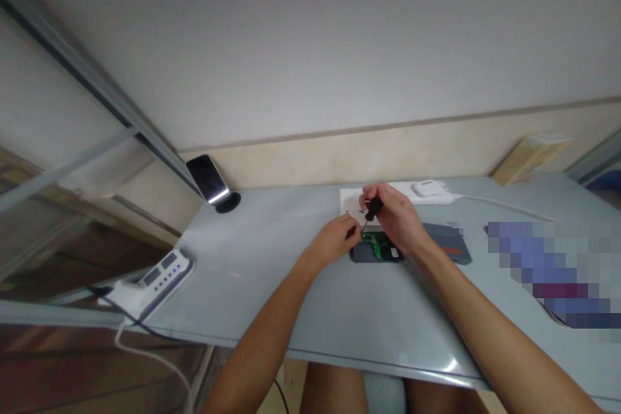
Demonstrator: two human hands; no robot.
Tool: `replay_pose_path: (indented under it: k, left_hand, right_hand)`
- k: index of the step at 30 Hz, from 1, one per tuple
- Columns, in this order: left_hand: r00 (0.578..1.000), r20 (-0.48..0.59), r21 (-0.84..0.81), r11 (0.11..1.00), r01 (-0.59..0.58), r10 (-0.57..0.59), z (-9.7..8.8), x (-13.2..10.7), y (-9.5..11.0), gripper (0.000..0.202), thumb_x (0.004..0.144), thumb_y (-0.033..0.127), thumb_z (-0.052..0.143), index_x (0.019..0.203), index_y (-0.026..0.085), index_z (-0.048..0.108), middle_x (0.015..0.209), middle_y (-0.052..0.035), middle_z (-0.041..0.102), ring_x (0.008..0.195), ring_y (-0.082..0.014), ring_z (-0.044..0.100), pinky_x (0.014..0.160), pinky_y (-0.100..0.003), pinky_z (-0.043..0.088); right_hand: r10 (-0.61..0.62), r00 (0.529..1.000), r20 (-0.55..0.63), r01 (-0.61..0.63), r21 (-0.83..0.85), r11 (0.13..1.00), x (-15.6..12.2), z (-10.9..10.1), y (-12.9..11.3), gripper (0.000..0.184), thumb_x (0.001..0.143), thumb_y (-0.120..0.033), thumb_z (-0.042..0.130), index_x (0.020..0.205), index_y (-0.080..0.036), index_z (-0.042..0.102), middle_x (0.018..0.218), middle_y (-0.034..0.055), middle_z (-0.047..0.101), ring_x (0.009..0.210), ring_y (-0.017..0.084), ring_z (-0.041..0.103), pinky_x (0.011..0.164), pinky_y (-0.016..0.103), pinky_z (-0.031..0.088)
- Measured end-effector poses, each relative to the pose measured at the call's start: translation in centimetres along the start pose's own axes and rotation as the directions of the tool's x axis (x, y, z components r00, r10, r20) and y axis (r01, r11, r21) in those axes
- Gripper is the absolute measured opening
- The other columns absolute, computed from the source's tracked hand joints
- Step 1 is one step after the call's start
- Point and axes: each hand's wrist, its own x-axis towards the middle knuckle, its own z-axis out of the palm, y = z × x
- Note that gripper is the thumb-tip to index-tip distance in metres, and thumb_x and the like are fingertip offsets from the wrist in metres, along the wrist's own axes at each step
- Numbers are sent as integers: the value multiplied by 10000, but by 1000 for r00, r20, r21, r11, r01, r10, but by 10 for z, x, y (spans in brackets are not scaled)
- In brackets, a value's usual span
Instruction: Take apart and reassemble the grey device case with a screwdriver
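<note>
An opened dark grey electronic device (365,252) lies on the table, its green circuit board (377,242) showing. My right hand (398,213) is closed around the black handle of a screwdriver (373,208). The screwdriver slants down, with its thin shaft meeting the upper left part of the board. My left hand (334,239) rests at the device's left edge, fingers curled together beside the shaft; whatever they may pinch is hidden. Under and behind my right wrist is a flat grey panel (458,247) with an orange-red strip. A white sheet (350,202) with small dark marks or pieces lies behind the device.
A white power strip (441,198) with a plugged-in charger and cable lies at the back. A phone (208,179) leans on a stand at the back left. Another power strip (167,279) sits at the left edge. Back right stands a yellowish box (531,158); a blurred-out item (548,272) lies at right.
</note>
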Motion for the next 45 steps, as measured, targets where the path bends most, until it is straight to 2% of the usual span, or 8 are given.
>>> replay_pose_path:
  k: [8, 12, 17, 22, 28, 34, 40, 45]
  left_hand:
    - [1000, 6, -24, 1000, -15, 15, 1, 1, -1, 164, 923, 141, 522, 785, 167, 607, 835, -13, 575, 743, -134, 532, 712, -242, 442]
    - [1000, 11, -12, 1000, -5, 5, 1, 1, -1, 158, 927, 152, 519, 799, 172, 609, 826, -7, 564, 732, -132, 527, 704, -238, 437]
    - [1000, -8, 6, 1000, -12, 12, 1, 1, 0, 163, 941, 165, 498, 809, 179, 592, 834, -12, 578, 759, -144, 539, 737, -250, 445]
    - [1000, 8, -2, 1000, -17, 17, 0, 1, -1, 169, 930, 152, 508, 780, 177, 581, 832, -14, 571, 764, -143, 539, 732, -245, 435]
    - [1000, 5, -26, 1000, 7, -6, 0, 0, 0, 188, 944, 174, 493, 778, 177, 580, 816, -7, 559, 730, -135, 516, 705, -241, 419]
    - [1000, -4, -31, 999, 21, -21, 0, 0, -1, 184, 951, 181, 493, 796, 175, 591, 806, -3, 565, 728, -136, 519, 716, -246, 427]
    - [1000, -1, -61, 998, -9, 9, 0, 1, -3, 187, 941, 170, 497, 778, 171, 590, 820, -9, 562, 750, -139, 530, 718, -245, 430]
    - [1000, 6, -55, 998, 4, -3, -2, 1, 0, 217, 956, 187, 491, 757, 173, 578, 810, -8, 546, 735, -136, 523, 703, -237, 422]
  right_hand:
    - [-19, 1000, 6, 20, -11, 1000, 0, -1, 9, 392, 867, -606, 668, 821, -244, 524, 575, -70, 418, 520, 112, 404, 522, 250, 345]
    - [-25, 1000, 1, 25, -39, 999, 0, 0, 8, 410, 893, -636, 605, 871, -228, 638, 713, -9, 536, 635, 141, 512, 606, 287, 437]
    - [-13, 1000, 19, 15, -87, 996, -2, 0, 2, 391, 811, -574, 746, 789, -234, 554, 889, 11, 663, 776, 149, 628, 741, 300, 506]
    - [-30, 999, -17, 30, -39, 999, -1, -1, 5, 435, 824, -558, 746, 823, -265, 424, 571, -92, 456, 510, 107, 422, 529, 239, 358]
    - [-64, 996, -57, 64, 8, 998, 2, 1, 10, 400, 892, -647, 599, 884, -247, 591, 672, -32, 460, 595, 135, 435, 568, 281, 381]
    - [-38, 997, -74, 37, -7, 999, 0, -2, 8, 414, 788, -563, 777, 770, -229, 534, 801, -16, 576, 705, 122, 557, 655, 266, 441]
    - [-75, 995, -64, 71, -53, 996, 0, -1, 10, 436, 823, -585, 733, 793, -242, 464, 584, -81, 423, 481, 86, 353, 472, 231, 267]
    - [-44, 999, -9, 44, 9, 999, -1, 4, 11, 432, 914, -656, 556, 905, -230, 628, 700, -24, 509, 595, 117, 485, 572, 269, 401]
